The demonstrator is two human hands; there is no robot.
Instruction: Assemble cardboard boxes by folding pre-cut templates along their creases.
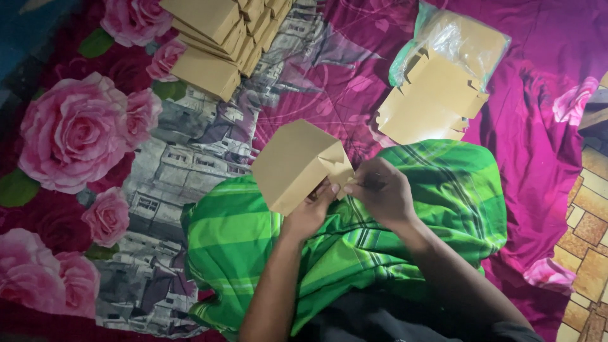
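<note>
A half-folded brown cardboard box [294, 163] is held over my lap, which is covered by a green checked cloth [443, 183]. My left hand [311, 212] grips the box from below, fingers under its lower edge. My right hand [380, 190] pinches a flap at the box's right side. Both forearms reach up from the bottom of the view.
A stack of folded brown boxes [221, 35] lies at the top left on a pink rose-patterned sheet [76, 133]. Flat unfolded box blanks [430, 104] rest partly out of a clear plastic bag [456, 35] at the top right. Tiled floor [592, 221] shows at the right edge.
</note>
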